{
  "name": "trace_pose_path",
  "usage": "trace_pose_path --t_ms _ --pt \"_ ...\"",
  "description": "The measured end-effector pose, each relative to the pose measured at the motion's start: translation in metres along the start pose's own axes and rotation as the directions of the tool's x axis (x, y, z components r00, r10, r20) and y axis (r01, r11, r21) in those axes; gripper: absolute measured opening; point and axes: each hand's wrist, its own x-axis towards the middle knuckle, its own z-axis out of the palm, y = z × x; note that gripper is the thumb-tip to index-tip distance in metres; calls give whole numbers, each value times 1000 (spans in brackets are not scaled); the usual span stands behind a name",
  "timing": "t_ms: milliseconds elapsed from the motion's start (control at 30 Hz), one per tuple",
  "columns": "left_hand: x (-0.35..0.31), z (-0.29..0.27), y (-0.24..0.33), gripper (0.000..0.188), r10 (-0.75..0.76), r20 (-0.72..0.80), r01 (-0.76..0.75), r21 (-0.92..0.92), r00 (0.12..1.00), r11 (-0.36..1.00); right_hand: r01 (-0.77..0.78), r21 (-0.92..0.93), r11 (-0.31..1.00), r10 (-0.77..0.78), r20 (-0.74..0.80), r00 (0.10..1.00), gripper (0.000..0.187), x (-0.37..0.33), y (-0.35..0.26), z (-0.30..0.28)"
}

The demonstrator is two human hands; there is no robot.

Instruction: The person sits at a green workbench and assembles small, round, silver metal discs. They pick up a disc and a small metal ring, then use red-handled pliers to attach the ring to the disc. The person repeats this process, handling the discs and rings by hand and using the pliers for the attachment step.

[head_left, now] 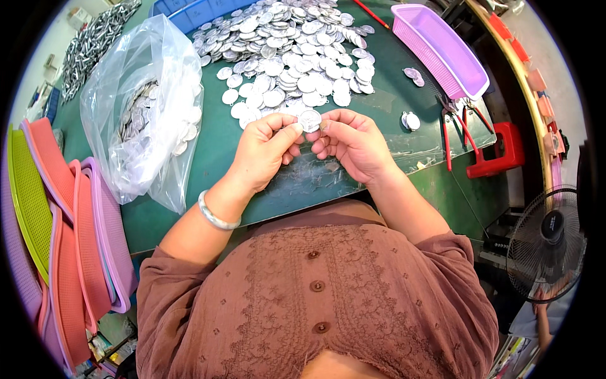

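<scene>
A round silver metal medallion (309, 120) is held up between my two hands, over the near edge of the green table. My left hand (268, 146) pinches its left rim between thumb and forefinger. On the opposite rim, my right hand (353, 142) grips it the same way, other fingers curled below. Just beyond my hands spreads a large heap of similar silver medallions (297, 57). To the left stands a clear plastic bag (148, 114) with more metal discs inside. A few medallions (410, 120) lie apart on the right.
Red-handled pliers (449, 129) rest at the table's right edge, near a purple basket (442, 50) and a red plastic object (502, 151). A blue bin (189, 14) and a pile of metal parts (101, 41) sit at the back. Stacked coloured baskets (60, 234) stand left; a black fan (549, 243) right.
</scene>
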Motion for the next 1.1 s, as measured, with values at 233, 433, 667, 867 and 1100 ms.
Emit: trace_pose_path --t_ms 233,433,667,867,1100 --pt "0 0 0 11 74 -32 -66 190 997 980 153 -235 960 -161 -15 987 17 -2 2 -1" --pt "0 0 -6 10 323 -12 -298 354 946 886 255 -364 896 -269 11 963 16 -2 6 -5" --pt "2 -1 -9 14 369 7 -350 329 929 877 441 -632 638 -508 85 857 13 -6 8 -3" --pt "1 1 -6 15 335 0 -319 300 942 899 553 -761 339 -634 250 732 14 -6 5 -2" --pt "0 0 -7 18 356 10 -343 296 935 892 660 -719 -218 -658 608 445 22 -3 -2 -3"
